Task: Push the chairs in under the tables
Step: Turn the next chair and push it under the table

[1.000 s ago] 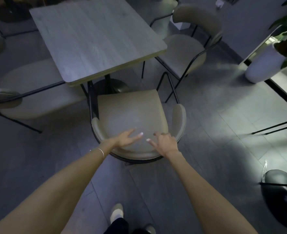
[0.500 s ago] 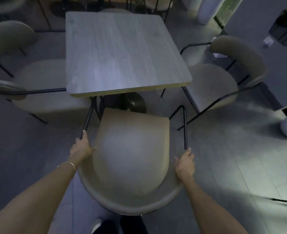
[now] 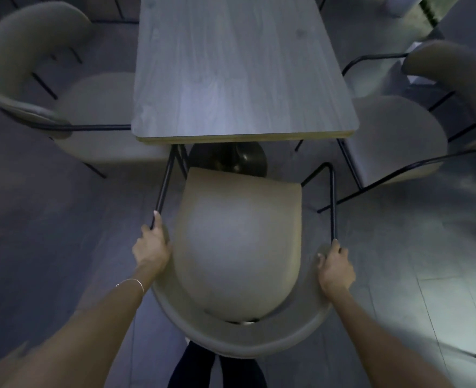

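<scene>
A beige padded chair (image 3: 236, 242) with a curved backrest and thin black metal arms stands right in front of me, its seat front just short of the near edge of a grey wood-grain table (image 3: 239, 68). My left hand (image 3: 151, 247) grips the left end of the backrest where the black arm rod meets it. My right hand (image 3: 334, 268) grips the right end of the backrest in the same way. The table's dark round base (image 3: 231, 161) shows beyond the seat.
A matching chair (image 3: 96, 116) stands at the table's left side with its seat partly under the top. Another matching chair (image 3: 396, 135) stands at the right, angled and further out. The floor is grey tile, and my legs are just behind the held chair.
My hands moved from the rear of the backrest out to its two ends and closed there. The view has swung square to the table, with chair and table now closer in it.
</scene>
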A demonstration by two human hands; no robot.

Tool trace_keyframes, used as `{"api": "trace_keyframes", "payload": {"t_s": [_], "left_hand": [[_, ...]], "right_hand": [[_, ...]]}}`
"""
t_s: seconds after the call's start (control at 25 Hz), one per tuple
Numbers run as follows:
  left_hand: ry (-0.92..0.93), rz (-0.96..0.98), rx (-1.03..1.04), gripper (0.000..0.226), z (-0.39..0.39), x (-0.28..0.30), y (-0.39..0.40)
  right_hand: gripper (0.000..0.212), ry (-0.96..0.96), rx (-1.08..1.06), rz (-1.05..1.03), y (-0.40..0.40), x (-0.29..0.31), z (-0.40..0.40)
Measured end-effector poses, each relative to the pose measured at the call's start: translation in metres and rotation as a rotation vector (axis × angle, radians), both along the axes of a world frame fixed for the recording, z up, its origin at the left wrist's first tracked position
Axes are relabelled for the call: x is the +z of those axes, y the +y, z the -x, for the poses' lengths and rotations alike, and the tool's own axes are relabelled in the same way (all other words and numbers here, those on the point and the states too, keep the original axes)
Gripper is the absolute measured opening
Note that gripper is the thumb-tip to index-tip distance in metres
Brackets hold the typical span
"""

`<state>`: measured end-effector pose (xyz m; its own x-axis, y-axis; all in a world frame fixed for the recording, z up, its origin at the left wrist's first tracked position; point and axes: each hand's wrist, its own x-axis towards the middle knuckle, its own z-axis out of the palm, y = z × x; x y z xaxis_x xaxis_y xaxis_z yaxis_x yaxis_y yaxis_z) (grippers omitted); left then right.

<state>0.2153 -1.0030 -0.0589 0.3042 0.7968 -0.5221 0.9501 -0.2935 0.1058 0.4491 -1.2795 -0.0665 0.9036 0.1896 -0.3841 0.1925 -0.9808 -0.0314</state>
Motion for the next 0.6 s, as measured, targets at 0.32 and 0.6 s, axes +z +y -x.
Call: {"api": "trace_keyframes", "payload": {"t_s": [0.32,0.6], "left_hand": [[0.005,-0.013,0.172,0.081,-0.038,-0.001,-0.031],[0.029,-0.050,0.238,0.082,-0.068,-0.004,-0.050]], "right_hand": [[0.046,-0.021,0.188,0.007,0.025,-0.001,-0.091],[0.045,-0.030,0.258,-0.006,0.031,-0.004,-0.138]]}}
